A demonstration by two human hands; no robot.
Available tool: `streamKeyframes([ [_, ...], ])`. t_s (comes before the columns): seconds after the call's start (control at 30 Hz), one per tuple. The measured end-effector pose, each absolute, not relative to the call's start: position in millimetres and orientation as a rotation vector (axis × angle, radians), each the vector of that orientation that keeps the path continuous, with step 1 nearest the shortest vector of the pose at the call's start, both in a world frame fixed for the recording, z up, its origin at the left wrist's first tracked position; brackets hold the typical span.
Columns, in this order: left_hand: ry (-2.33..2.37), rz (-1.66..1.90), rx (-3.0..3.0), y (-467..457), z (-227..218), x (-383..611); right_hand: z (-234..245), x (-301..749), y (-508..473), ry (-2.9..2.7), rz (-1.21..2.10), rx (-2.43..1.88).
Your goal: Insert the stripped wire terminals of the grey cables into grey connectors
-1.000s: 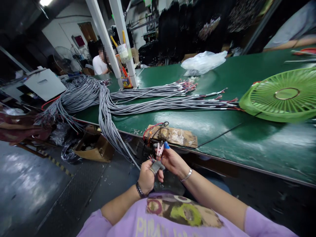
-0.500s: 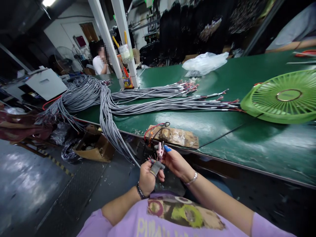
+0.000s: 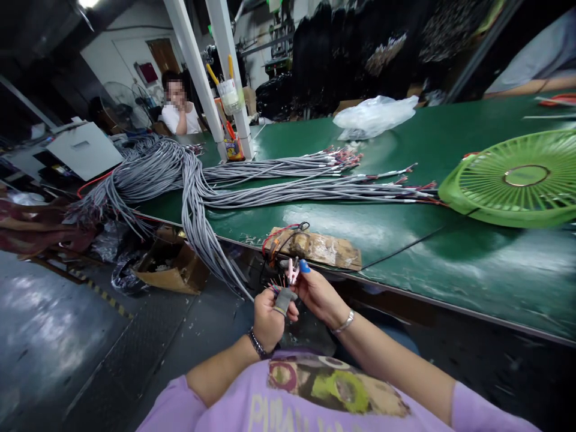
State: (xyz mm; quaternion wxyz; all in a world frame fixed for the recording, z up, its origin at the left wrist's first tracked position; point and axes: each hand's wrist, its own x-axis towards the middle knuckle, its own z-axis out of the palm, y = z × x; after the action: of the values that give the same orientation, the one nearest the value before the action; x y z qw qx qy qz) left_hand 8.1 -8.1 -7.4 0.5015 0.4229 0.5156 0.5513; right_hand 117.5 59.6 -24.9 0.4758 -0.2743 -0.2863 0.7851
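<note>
My left hand (image 3: 269, 321) is closed around the end of a grey cable, and thin coloured wires (image 3: 275, 287) fan out above its fingers. A grey cover (image 3: 284, 302) wraps one digit of that hand. Just to the right, my right hand (image 3: 318, 295) pinches a small pink clip-like tool (image 3: 293, 272) close to the wire tips. Blue material (image 3: 305, 266) covers its thumb tip. Whether the tool touches a wire is too small to tell. Many grey cables (image 3: 202, 231) hang over the table edge down toward my left hand.
The green table (image 3: 405, 252) carries a wooden board (image 3: 335, 249) with red and black leads, a green fan (image 3: 517, 180), a plastic bag (image 3: 375, 117) and white posts (image 3: 231, 78). An open cardboard box (image 3: 171, 267) stands below left. A person (image 3: 182, 117) sits beyond the table.
My hands keep nearly the same place and grip, with only a slight shift. The person across the table now sits more upright and further left.
</note>
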Motion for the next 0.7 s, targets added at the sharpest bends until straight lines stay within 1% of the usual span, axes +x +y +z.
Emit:
streamKeyframes([
  [0.07,1.279,1.325,1.031,-8,-6,7,-27,116,59,-0.798,1.725,-0.784],
  [0.13,1.290,1.319,1.045,-8,-7,6,-27,116,58,-0.845,1.656,-0.835],
  [0.33,1.282,1.310,1.076,-6,-11,5,-20,112,62,-0.550,1.988,-0.703],
  [0.5,1.301,1.289,1.084,-6,-14,6,-16,108,64,-0.397,1.980,-0.689],
  [0.7,1.300,1.286,1.055,-8,-14,4,-20,111,57,-0.458,2.026,-0.682],
])
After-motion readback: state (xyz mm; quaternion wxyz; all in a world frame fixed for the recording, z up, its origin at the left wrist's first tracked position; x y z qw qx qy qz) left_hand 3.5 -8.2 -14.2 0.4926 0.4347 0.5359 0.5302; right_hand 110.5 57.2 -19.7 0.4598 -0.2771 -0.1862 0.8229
